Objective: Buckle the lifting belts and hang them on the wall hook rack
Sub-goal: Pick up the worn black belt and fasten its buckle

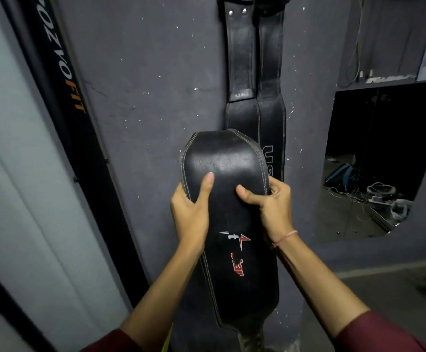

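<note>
Sleeves point(384, 334) of dark red sit nearest, at the bottom corners, and bare forearms reach up from them to a black leather lifting belt point(225, 158) held upright in front of the wall point(156, 72). The left hand point(190, 214) grips the belt's left edge, thumb flat on the front face and fingers wrapped out of sight behind. The right hand point(272, 207) grips the right edge the same way, thumb on the front and fingers point(276, 189) curled round the stitched rim. The belt looks doubled over, with its rounded bend uppermost and a red and white logo lower down. Its buckle is hidden, so I cannot tell whether it is fastened. Just behind it a second belt point(255, 72) with pale lettering already hangs flat against the wall, running up past the top edge where the hook rack must be, out of view. A mirror point(374, 161) is set into the wall to the right. This looks like the hanging step for the held belt. The next move would call for checking the buckle, then lifting the loop high enough to catch a free hook beside the hung belt.
</note>
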`<move>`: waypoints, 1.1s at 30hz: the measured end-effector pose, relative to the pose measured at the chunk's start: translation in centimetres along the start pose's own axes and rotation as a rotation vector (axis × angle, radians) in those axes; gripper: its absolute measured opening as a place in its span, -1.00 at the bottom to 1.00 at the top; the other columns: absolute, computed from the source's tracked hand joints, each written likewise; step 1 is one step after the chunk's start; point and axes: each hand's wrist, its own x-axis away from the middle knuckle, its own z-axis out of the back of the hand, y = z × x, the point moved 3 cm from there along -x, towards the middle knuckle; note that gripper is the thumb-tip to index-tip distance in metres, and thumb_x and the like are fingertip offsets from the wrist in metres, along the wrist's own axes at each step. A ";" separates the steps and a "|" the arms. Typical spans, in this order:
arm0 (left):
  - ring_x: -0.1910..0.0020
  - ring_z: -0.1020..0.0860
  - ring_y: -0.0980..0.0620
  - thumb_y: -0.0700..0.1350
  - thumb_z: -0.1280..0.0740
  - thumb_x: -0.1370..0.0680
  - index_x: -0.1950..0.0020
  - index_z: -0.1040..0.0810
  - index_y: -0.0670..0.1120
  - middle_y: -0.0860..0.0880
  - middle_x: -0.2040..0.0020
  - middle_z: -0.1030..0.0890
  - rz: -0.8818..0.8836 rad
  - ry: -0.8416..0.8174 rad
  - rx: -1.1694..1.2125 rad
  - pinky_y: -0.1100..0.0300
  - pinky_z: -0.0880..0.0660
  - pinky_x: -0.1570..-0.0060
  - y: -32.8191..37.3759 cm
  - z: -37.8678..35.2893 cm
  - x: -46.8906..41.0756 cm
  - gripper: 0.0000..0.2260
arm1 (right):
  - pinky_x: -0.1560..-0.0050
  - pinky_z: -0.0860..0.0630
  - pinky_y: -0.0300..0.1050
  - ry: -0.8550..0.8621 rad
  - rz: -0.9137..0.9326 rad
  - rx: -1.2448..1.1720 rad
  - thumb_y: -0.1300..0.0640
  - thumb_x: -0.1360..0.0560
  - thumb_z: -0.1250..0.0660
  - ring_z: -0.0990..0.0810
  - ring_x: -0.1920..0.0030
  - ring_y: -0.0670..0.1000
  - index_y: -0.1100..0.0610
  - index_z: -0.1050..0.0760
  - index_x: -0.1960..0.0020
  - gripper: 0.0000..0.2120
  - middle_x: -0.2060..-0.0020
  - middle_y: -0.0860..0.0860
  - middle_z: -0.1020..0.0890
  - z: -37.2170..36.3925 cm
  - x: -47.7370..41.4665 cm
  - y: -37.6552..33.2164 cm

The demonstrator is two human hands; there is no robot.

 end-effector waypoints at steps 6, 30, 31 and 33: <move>-0.03 -0.69 -0.13 0.03 -0.48 -0.50 -0.04 -0.66 -0.15 -0.12 0.03 -0.72 -0.080 -0.007 0.061 -0.19 -0.58 -0.12 0.3 -0.5 0.3 -0.73 | 0.07 -0.63 -0.13 -0.075 -0.041 0.163 0.44 -0.24 -0.57 -0.72 0.09 0.04 0.29 -0.60 -0.05 -0.60 0.08 0.10 -0.74 3.3 2.3 2.1; -0.13 -0.64 0.00 0.06 -0.42 -0.54 -0.16 -0.56 -0.12 -0.02 -0.09 -0.69 -0.133 -0.126 -0.065 -0.10 -0.53 -0.23 0.8 -0.2 -2.3 -0.68 | 0.18 -0.61 -0.23 -0.014 -0.060 0.136 0.55 -0.32 -0.44 -0.72 0.17 -0.05 0.35 -0.57 -0.05 -0.67 0.19 0.01 -0.75 2.6 3.5 1.7; -0.14 -0.64 0.05 0.06 -0.42 -0.54 -0.18 -0.54 -0.11 0.01 -0.10 -0.68 -0.127 -0.147 -0.111 -0.03 -0.54 -0.24 0.3 0.0 -1.6 -0.67 | 0.18 -0.61 -0.22 -0.011 -0.036 0.120 0.55 -0.33 -0.43 -0.73 0.17 -0.04 0.37 -0.56 -0.06 -0.67 0.19 0.02 -0.75 2.3 3.2 1.0; -0.09 -0.65 0.12 0.00 -0.44 -0.52 -0.18 -0.56 -0.10 0.05 -0.06 -0.69 -0.082 -0.169 -0.117 0.10 -0.57 -0.19 -1.4 0.3 0.9 -0.70 | 0.18 -0.62 -0.18 -0.007 0.002 0.093 0.54 -0.33 -0.44 -0.72 0.16 0.01 0.42 -0.54 -0.06 -0.69 0.18 0.06 -0.74 1.8 2.3 -0.2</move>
